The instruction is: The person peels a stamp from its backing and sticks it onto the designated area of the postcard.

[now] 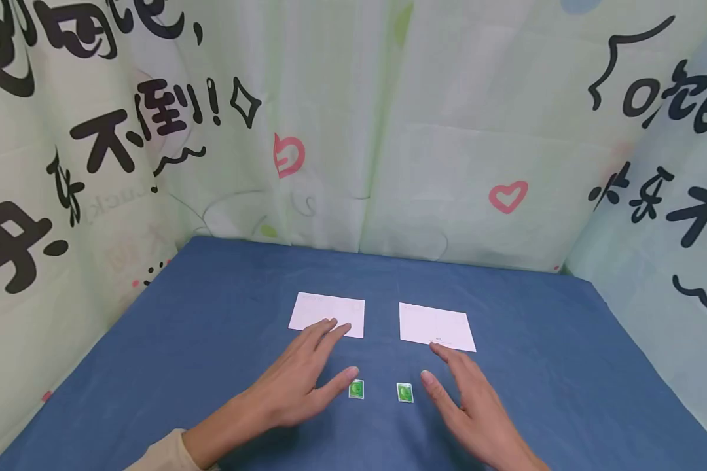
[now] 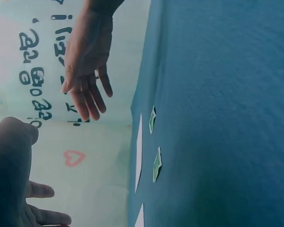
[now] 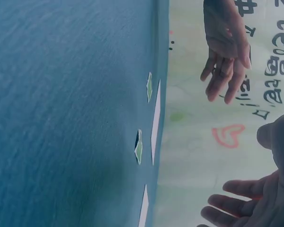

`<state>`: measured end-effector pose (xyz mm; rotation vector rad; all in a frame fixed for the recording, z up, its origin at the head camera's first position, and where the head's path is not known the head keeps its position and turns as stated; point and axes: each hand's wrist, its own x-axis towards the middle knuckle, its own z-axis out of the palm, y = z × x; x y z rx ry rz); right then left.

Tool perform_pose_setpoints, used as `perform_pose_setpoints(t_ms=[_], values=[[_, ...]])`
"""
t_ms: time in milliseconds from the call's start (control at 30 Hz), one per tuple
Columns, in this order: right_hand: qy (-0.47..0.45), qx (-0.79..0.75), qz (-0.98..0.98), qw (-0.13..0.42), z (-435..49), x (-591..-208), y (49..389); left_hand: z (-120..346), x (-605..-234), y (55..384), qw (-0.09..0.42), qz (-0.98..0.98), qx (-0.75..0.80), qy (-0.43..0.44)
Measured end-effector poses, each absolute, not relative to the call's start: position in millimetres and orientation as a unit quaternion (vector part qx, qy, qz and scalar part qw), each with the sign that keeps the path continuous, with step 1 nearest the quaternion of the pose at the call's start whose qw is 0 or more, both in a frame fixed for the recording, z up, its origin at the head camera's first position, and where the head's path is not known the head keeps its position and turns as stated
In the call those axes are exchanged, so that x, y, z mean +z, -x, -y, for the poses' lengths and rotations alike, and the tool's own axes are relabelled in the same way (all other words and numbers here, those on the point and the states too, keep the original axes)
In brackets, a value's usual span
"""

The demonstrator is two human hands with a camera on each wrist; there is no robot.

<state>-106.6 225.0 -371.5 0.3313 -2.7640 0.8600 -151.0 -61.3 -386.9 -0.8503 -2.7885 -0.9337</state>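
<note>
Blue worktop (image 1: 241,281), head view: two green stamps (image 1: 405,392) are lying between left hand (image 1: 300,383) and right hand (image 1: 474,409), white cards (image 1: 436,325) beyond. Left wrist: right hand is hovering, fingers loosely extended. Right wrist: left hand is hovering, fingers apart.

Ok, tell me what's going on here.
The left hand and right hand hover above the blue cloth, neither holding anything. In the head view, two small green stamps lie apart between them: the left stamp and the right stamp. Farther back lie two white cards, the left card and the right card. Neither stamp is on a card.
</note>
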Motion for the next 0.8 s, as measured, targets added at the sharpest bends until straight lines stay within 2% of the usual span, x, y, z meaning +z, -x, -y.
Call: perform_pose_setpoints(t_ms=[233, 600, 800], values=[[-0.082, 0.316, 0.941, 0.091, -223, -369, 110, 49, -383, 156, 0.052, 0.897, -0.322, 0.299], [-0.024, 0.407, 0.913, -0.002, -218, -369, 119, 23, -379, 163, 0.04, 0.887, -0.326, 0.325], [-0.011, 0.439, 0.898, -0.016, -214, -369, 121, 15, -378, 170, 0.033, 0.879, -0.339, 0.333]])
